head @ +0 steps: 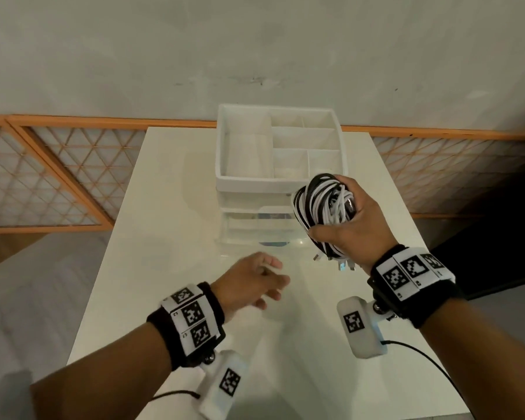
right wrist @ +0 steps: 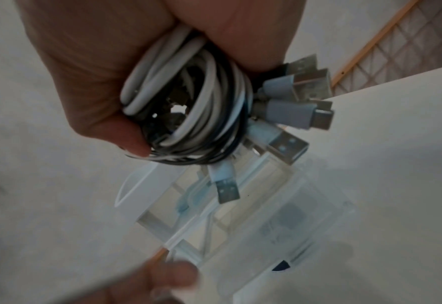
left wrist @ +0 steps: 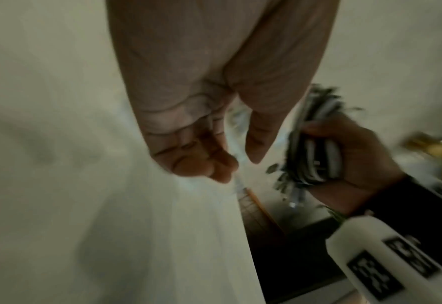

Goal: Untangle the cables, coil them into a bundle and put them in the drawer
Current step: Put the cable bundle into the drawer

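A coiled bundle of black and white cables [head: 312,195] [right wrist: 209,127] [left wrist: 316,156] is gripped in my right hand [head: 334,213] [right wrist: 188,92], held above the table just right of the drawer unit. Several USB plugs [head: 343,263] [right wrist: 303,86] stick out of the coil's lower end. The clear drawer [head: 249,234] [right wrist: 266,226] stands pulled out from the white organizer [head: 225,177]. My left hand [head: 270,277] [left wrist: 240,162] hovers at the drawer's front, blurred, fingers loosely curled with a gap to the thumb. Whether it touches the drawer front I cannot tell.
The white table [head: 164,237] carries the organizer at its far middle, with open compartments on top. Orange-framed lattice railings [head: 58,177] run behind the table on both sides. A dark floor area [head: 497,237] lies past the table's right edge.
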{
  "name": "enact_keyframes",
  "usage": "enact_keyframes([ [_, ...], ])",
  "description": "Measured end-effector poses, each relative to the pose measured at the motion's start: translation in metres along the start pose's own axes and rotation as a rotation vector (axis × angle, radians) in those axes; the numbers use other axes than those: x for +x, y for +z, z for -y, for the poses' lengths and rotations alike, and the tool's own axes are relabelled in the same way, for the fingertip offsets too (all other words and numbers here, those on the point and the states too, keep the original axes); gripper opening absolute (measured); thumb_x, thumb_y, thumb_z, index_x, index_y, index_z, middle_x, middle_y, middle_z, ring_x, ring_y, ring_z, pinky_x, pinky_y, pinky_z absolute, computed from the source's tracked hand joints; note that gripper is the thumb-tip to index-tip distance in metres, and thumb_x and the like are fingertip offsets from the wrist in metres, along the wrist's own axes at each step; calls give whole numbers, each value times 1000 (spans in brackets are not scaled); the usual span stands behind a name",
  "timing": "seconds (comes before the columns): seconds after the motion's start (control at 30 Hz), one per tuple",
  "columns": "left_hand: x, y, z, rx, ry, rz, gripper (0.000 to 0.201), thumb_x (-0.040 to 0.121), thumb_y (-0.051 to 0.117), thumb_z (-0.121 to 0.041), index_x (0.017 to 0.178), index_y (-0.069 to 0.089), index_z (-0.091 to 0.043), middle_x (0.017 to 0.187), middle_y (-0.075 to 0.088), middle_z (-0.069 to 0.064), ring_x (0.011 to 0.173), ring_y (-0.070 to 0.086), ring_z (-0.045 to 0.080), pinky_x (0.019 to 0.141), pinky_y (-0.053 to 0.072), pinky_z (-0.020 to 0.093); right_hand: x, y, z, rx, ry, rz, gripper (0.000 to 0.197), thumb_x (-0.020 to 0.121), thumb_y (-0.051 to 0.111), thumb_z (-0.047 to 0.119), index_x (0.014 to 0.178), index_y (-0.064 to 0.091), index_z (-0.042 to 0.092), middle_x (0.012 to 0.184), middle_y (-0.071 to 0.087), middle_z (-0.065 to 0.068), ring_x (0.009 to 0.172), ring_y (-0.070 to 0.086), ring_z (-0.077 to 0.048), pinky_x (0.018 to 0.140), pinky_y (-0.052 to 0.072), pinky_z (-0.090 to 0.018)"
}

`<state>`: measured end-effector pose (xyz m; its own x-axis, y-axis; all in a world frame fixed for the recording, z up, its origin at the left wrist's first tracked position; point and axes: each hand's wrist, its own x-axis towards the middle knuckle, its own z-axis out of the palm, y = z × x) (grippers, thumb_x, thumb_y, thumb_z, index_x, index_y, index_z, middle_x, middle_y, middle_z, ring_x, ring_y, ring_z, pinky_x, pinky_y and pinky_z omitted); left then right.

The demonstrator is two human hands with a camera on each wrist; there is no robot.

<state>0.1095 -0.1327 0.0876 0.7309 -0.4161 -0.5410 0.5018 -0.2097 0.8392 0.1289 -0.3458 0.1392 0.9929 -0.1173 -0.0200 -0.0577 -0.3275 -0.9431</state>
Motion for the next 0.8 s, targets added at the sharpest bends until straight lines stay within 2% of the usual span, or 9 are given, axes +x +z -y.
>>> enact_keyframes([
  [0.07, 1, -11, -19, 277, 250, -211, 29, 87, 71, -19, 113, 59, -20, 106, 67, 0, 75, 64, 14, 59, 47, 24, 6, 9, 6, -36, -7, 19, 81, 57, 85, 2, 126, 55, 31, 108, 70, 3, 98, 69, -13, 79, 62, -35],
  [0.1, 4, -19, -26, 440, 321, -291, 35, 88, 69, -20, 121, 57, -23, 118, 64, -2, 83, 63, 14, 68, 47, 23, 8, 15, 8, -62, -13, 32, 82, 55, 85, 7, 127, 54, 32, 108, 70, 3, 98, 69, -14, 80, 62, -37],
  [0.17, 10, -32, -28, 767, 282, -297, 57, 91, 64, -25, 144, 42, -23, 143, 50, 0, 114, 57, 19, 95, 41, 24, 14, 25, 13, -137, -27, 61, 86, 52, 85, 16, 129, 52, 34, 109, 69, 4, 98, 68, -15, 82, 61, -37],
  [0.23, 11, -38, -15, 964, 134, -182, 65, 93, 60, -32, 150, 32, -18, 152, 41, 3, 135, 44, 24, 110, 35, 32, 19, 35, 17, -212, -40, 87, 87, 54, 87, 15, 131, 50, 35, 110, 67, 5, 97, 67, -14, 78, 60, -31],
  [0.33, 4, -35, 8, 1010, 114, -118, 59, 92, 58, -38, 145, 40, -21, 147, 43, 0, 132, 46, 23, 108, 39, 41, 26, 47, 19, -324, -48, 148, 89, 56, 87, 16, 133, 48, 35, 109, 65, 4, 95, 65, -16, 69, 58, -24],
  [0.43, -7, -33, 13, 1027, 115, -100, 51, 93, 55, -41, 141, 45, -25, 144, 47, -4, 130, 47, 21, 107, 40, 41, 32, 57, 17, -459, -38, 244, 91, 52, 86, 24, 130, 44, 45, 108, 64, 1, 92, 67, -23, 64, 63, -37],
  [0.57, -17, -41, 3, 1041, 95, -101, 45, 93, 55, -41, 135, 51, -27, 141, 53, -7, 129, 51, 19, 106, 42, 40, 35, 71, 7, -749, -96, 358, 96, 49, 83, 39, 131, 36, 52, 111, 65, 0, 93, 66, -27, 74, 62, -41],
  [0.7, -19, -46, -11, 867, 384, -394, 17, 92, 59, -24, 108, 64, -23, 112, 65, -6, 94, 61, 16, 85, 49, 31, 41, 80, -9, -864, -33, 451, 96, 52, 85, 35, 134, 38, 46, 111, 65, 2, 91, 66, -25, 71, 61, -37],
  [0.8, -6, -42, -12, 907, 641, -336, 46, 90, 56, 0, 134, 55, -12, 138, 53, 6, 115, 53, 26, 100, 41, 31, 45, 86, -19, -924, 7, 528, 89, 53, 85, 33, 131, 42, 38, 112, 65, 5, 96, 64, -24, 80, 59, -39],
])
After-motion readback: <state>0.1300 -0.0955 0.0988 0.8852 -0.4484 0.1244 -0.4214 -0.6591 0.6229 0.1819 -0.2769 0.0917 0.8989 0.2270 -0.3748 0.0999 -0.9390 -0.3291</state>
